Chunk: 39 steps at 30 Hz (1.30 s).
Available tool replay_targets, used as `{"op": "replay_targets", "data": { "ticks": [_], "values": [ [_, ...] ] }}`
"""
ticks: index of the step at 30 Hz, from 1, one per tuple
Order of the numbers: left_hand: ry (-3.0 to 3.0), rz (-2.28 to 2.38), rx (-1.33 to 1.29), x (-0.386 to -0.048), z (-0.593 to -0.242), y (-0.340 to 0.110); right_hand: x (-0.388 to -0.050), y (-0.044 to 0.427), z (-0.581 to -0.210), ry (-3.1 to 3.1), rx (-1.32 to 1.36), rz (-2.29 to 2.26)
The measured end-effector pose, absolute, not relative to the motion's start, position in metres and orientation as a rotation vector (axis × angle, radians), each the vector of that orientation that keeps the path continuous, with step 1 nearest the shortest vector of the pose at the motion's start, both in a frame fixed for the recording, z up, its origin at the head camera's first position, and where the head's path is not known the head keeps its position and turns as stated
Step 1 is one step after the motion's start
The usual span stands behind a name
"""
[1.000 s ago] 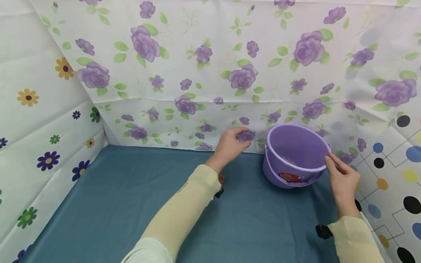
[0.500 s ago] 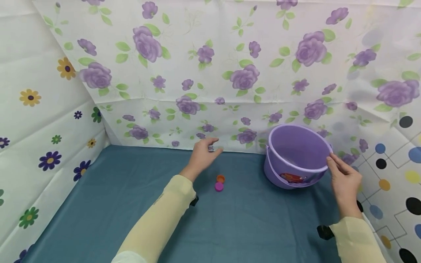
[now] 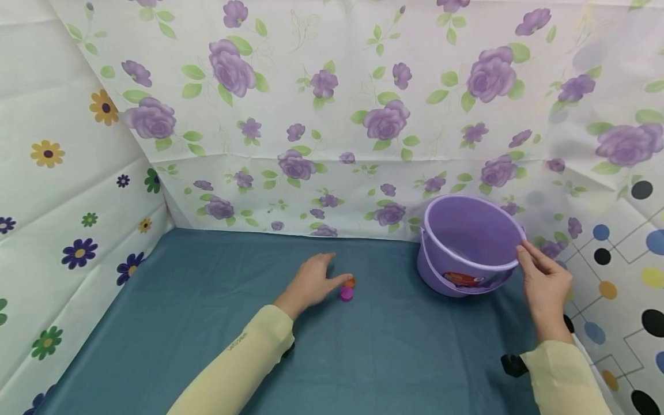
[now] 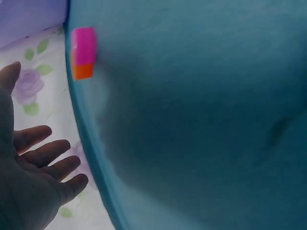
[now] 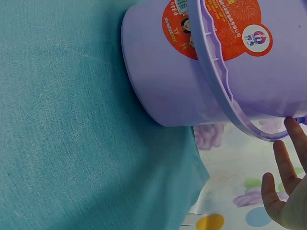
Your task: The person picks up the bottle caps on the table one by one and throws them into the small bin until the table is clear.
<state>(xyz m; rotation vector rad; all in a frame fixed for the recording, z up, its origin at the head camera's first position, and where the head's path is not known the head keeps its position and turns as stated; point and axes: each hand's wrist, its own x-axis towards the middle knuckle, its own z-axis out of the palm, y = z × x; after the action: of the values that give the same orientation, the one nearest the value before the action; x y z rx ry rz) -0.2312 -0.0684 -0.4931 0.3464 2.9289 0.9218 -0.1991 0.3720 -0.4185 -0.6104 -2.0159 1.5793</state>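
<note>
My left hand [image 3: 310,283] hovers over the blue-green cloth with its fingers spread and nothing in its grasp. Just to the right of its thumb lie a small magenta cap [image 3: 346,294] and a small orange cap [image 3: 350,282], side by side; both also show in the left wrist view, the magenta one [image 4: 84,45] partly in front of the orange one [image 4: 82,72]. A purple bucket [image 3: 456,276] stands upright at the right, its handle hanging down the front. My right hand [image 3: 544,288] pinches the right side of its rim.
Blue-green cloth [image 3: 207,323] covers the table. A white sheet with purple flowers [image 3: 290,196] rises at the back, with patterned sheets at the left [image 3: 57,207] and right [image 3: 622,259]. A red label [image 5: 235,24] is on the bucket's front.
My left hand has moved left from beside the bucket, then down and nearer the two caps, which it and its sleeve partly hid before. The right hand still holds the rim.
</note>
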Motion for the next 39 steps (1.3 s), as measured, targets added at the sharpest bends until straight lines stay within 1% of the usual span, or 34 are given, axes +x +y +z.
{"op": "replay_targets", "data": {
  "ticks": [8, 21, 39],
  "values": [
    [2.95, 0.797, 0.43, -0.224, -0.509, -0.064, -0.201, 0.375, -0.421, -2.005, -0.644, 1.615],
    [2.973, 0.751, 0.463, -0.215, -0.519, -0.057, -0.202, 0.375, -0.423, -2.008, -0.637, 1.598],
    [2.981, 0.713, 0.571, -0.224, -0.521, -0.062, -0.201, 0.374, -0.419, -1.991, -0.634, 1.619]
  ]
}}
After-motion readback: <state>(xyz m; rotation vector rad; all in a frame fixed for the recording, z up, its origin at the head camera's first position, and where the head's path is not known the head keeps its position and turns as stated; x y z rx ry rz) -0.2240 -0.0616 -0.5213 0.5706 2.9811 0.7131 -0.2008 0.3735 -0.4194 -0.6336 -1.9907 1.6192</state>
